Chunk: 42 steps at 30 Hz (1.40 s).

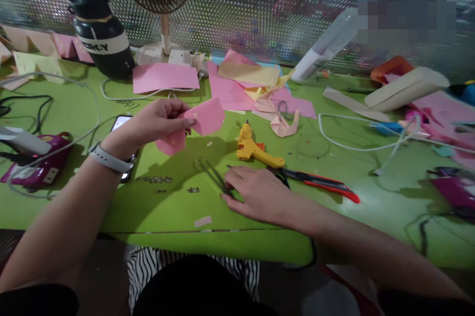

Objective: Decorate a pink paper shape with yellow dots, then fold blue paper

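Observation:
Between the thumb and fingers of my left hand (pixel 168 119) is a folded piece of pink paper (pixel 210 117), held above the table. My right hand (pixel 258 193) rests low over the green tabletop, closed on a pair of tweezers (pixel 213 176) whose tips point left and away from me, spread apart. Just beyond that hand lies a yellow glue gun (pixel 256 147). A red and black utility knife (pixel 322 183) lies to its right. Small dark metallic bits (pixel 193 190) are grouped left of the tweezers, with a longer cluster (pixel 156 180) farther left.
A phone (pixel 126 172) lies partly under my left wrist. Behind stand a black bottle (pixel 107 41) and a fan (pixel 165 33). Pink paper sheets (pixel 230 93) pile at the back. White cables (pixel 345 140) cross both sides. A pale strip (pixel 202 221) lies near the front edge.

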Motion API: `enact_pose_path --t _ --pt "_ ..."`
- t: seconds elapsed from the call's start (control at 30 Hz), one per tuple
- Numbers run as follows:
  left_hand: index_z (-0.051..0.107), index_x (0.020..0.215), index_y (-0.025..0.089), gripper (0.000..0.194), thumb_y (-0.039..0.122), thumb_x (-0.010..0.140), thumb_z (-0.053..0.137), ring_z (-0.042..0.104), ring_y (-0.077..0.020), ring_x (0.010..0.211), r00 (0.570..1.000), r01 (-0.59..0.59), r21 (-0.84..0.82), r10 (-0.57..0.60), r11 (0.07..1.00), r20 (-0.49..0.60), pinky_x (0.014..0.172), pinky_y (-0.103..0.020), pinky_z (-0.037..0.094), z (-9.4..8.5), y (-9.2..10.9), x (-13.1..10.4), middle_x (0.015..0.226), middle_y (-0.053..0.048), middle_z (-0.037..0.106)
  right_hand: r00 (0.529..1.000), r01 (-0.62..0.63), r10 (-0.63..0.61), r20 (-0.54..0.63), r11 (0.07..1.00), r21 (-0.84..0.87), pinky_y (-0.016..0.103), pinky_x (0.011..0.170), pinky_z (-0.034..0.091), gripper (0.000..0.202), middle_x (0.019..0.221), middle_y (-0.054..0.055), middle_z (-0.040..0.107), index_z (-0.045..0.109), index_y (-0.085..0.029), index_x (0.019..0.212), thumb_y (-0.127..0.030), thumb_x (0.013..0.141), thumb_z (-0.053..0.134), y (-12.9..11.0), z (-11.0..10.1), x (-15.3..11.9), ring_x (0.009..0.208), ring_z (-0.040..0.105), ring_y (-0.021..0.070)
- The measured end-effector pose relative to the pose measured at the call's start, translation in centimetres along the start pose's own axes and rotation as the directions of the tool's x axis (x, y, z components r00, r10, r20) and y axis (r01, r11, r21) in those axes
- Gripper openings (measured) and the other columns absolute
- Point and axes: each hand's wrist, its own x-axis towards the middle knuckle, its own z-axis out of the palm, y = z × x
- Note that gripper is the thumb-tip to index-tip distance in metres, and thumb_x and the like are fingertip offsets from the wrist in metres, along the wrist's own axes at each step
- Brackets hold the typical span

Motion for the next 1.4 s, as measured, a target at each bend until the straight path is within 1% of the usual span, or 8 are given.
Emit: enact_pose_path --t 0.23,0.33,0.47,0.63,0.73,0.9,1.17,1.4 --pt "0.068 0.093 0.015 0.019 0.031 0.083 0.067 0.059 -0.0107 0.065 0.999 -0.035 0.006 0.035 0.999 0.030 0.055 -0.022 0.043 -0.2 -0.5 0.2 0.082 -0.006 0.069 0.981 -0.173 0.191 -0.044 0.950 0.262 0.029 0.063 0.047 0.018 0.079 0.006 0.071 0.063 -0.015 0.102 -0.026 0.093 0.052 1.6 -0.7 -0.4 0.068 0.066 0.0183" --pt "0.068 0.091 0.016 0.018 0.032 0.083 0.066 0.058 -0.0105 0.065 0.999 -0.042 0.028 0.041 0.999 0.029 0.055 -0.021 0.042 -0.2 -0.4 0.1 0.082 -0.006 0.069 0.959 -0.088 0.188 -0.210 0.907 0.412 0.027 0.064 0.049 0.021 0.087 0.005 0.072 0.064 -0.018 0.108 -0.026 0.093 0.053 2.4 -2.4 -1.5 0.073 0.066 0.0157" --pt "0.068 0.091 0.016 0.020 0.034 0.083 0.066 0.057 -0.0102 0.064 0.999 -0.037 0.055 0.036 0.998 0.022 0.054 -0.021 0.041 -0.1 -0.3 0.1 0.082 -0.007 0.069 0.877 -0.036 0.268 -0.399 0.864 0.502 0.023 0.056 0.048 0.012 0.081 0.002 0.072 0.068 -0.020 0.091 -0.027 0.088 0.059 2.6 -4.3 -2.1 0.065 0.063 0.0128" --pt "0.069 0.087 0.018 0.018 0.035 0.081 0.066 0.055 -0.0098 0.061 0.999 -0.023 0.032 0.022 0.999 0.024 0.051 -0.021 0.039 0.1 -0.2 0.0 0.078 -0.005 0.067 0.831 0.105 0.183 -0.524 0.875 0.473 0.024 0.056 0.048 0.012 0.076 0.002 0.071 0.069 -0.021 0.089 -0.025 0.086 0.058 1.9 -4.1 -1.1 0.060 0.061 0.0121" --pt "0.069 0.085 0.018 0.018 0.035 0.080 0.067 0.055 -0.0103 0.060 1.000 -0.009 0.035 0.009 0.999 0.009 0.052 -0.021 0.040 0.2 0.1 0.0 0.077 -0.005 0.067 0.891 0.170 0.070 -0.449 0.865 0.472 0.026 0.058 0.049 0.013 0.076 0.002 0.071 0.069 -0.020 0.089 -0.023 0.086 0.057 1.5 -3.4 -0.6 0.062 0.062 0.0128" --pt "0.068 0.087 0.017 0.019 0.035 0.081 0.067 0.056 -0.0102 0.061 0.999 0.024 0.025 -0.024 0.999 0.026 0.052 -0.020 0.040 0.2 0.5 -0.1 0.075 -0.005 0.066 0.978 0.000 0.107 -0.180 0.859 0.512 0.027 0.059 0.050 0.018 0.075 0.003 0.073 0.073 -0.020 0.081 -0.024 0.084 0.056 2.5 -3.0 -0.3 0.063 0.065 0.0147" --pt "0.067 0.091 0.015 0.021 0.034 0.082 0.067 0.054 -0.0079 0.059 0.999 0.031 0.011 -0.031 0.999 0.025 0.050 -0.018 0.040 0.1 0.4 0.1 0.078 -0.004 0.065 0.892 0.030 0.299 -0.340 0.709 0.704 0.030 0.071 0.059 0.029 0.100 0.006 0.076 0.074 -0.020 0.108 -0.037 0.087 0.064 5.6 -1.9 1.4 0.083 0.072 0.0182" --pt "0.068 0.092 0.014 0.024 0.036 0.082 0.067 0.054 -0.0082 0.061 0.999 0.027 0.017 -0.027 0.999 0.033 0.049 -0.017 0.039 0.2 0.2 0.3 0.081 -0.005 0.067 0.864 -0.011 0.397 -0.310 0.630 0.777 0.034 0.076 0.061 0.028 0.099 0.005 0.077 0.076 -0.023 0.103 -0.043 0.085 0.068 6.3 -0.3 2.4 0.085 0.073 0.0195"
